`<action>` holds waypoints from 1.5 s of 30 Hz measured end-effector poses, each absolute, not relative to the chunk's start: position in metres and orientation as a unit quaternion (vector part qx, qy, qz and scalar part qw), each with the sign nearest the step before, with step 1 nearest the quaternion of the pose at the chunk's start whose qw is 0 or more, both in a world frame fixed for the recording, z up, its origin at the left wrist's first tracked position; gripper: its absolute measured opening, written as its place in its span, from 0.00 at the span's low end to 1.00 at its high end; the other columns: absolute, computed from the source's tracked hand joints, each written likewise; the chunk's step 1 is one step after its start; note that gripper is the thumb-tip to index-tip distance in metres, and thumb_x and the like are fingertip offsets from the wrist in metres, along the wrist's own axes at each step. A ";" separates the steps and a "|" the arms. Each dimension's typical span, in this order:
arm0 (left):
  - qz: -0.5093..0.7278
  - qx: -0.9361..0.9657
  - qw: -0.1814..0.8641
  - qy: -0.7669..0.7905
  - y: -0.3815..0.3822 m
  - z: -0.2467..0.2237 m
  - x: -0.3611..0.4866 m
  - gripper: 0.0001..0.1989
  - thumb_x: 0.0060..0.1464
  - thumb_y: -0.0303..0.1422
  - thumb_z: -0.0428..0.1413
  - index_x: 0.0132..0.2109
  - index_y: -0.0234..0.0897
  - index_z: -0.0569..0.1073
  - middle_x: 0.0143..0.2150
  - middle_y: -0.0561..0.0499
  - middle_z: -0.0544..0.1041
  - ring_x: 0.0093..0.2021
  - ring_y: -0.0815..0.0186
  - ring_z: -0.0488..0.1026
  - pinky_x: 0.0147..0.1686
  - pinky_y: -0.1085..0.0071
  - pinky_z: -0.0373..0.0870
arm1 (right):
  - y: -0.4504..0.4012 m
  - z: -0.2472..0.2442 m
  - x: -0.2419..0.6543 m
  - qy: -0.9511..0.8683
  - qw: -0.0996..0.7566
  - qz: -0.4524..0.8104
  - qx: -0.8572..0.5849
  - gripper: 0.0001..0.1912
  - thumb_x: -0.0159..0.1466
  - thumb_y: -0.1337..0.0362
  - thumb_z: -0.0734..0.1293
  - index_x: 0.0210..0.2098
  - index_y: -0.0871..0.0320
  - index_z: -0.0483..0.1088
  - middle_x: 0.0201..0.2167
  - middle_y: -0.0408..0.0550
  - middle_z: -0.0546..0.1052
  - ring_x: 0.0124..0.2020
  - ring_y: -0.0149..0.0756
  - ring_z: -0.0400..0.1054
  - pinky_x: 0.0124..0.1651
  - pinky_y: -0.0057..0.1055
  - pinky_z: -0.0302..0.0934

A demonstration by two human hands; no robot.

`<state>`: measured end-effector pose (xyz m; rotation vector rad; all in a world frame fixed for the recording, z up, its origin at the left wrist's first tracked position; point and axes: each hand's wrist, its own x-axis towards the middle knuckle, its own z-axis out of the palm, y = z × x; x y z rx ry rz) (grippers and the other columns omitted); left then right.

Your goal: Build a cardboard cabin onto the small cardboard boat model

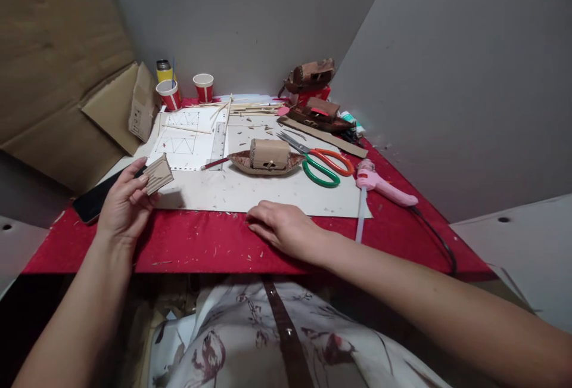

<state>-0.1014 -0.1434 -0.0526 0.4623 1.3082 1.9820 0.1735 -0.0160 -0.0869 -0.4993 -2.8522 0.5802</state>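
My left hand (127,197) is closed on a small piece of corrugated cardboard (159,174), held up at the left with its ridged side showing. Low at the front of the table rests my right hand (281,227), its fingers curled together and nothing visible in them. Beyond it a cardboard model boat (268,158) with a rounded roof stands on the pale board (201,193). To the boat's right lie scissors (319,164) with one orange and one green handle. A dark pencil (215,164) lies at the boat's left tip.
A pink glue gun (384,186) with a glue stick lies right. Behind are two more model boats (310,75), wooden sticks (254,108), a ruler (218,145), a drawing sheet (179,137) and paper cups (204,87). A phone (100,194) lies beneath my left hand; cardboard (109,99) leans left.
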 end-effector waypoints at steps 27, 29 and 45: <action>0.740 0.187 0.365 0.534 -0.136 -0.057 -0.102 0.19 0.40 0.21 0.62 0.43 0.37 0.76 0.37 0.50 0.78 0.27 0.70 0.74 0.20 0.77 0.74 | -0.077 -0.085 0.172 -0.936 0.144 0.317 0.060 0.16 0.70 0.67 0.58 0.54 0.60 0.68 0.38 0.50 0.77 0.36 0.34 0.68 0.36 0.29 0.64; 0.741 0.191 0.365 0.530 -0.135 -0.056 -0.100 0.18 0.41 0.20 0.61 0.43 0.34 0.75 0.36 0.48 0.78 0.26 0.69 0.73 0.20 0.77 0.73 | -0.071 -0.095 0.176 -0.922 0.229 0.312 0.008 0.20 0.70 0.67 0.58 0.60 0.61 0.63 0.38 0.51 0.78 0.35 0.34 0.70 0.36 0.30 0.66; 0.729 0.265 0.383 0.501 -0.128 -0.056 -0.090 0.20 0.40 0.17 0.58 0.44 0.31 0.72 0.37 0.48 0.77 0.26 0.69 0.73 0.18 0.76 0.69 | -0.063 -0.106 0.184 -0.936 0.271 0.211 -0.084 0.15 0.70 0.66 0.59 0.52 0.63 0.70 0.39 0.52 0.80 0.38 0.35 0.73 0.37 0.30 0.66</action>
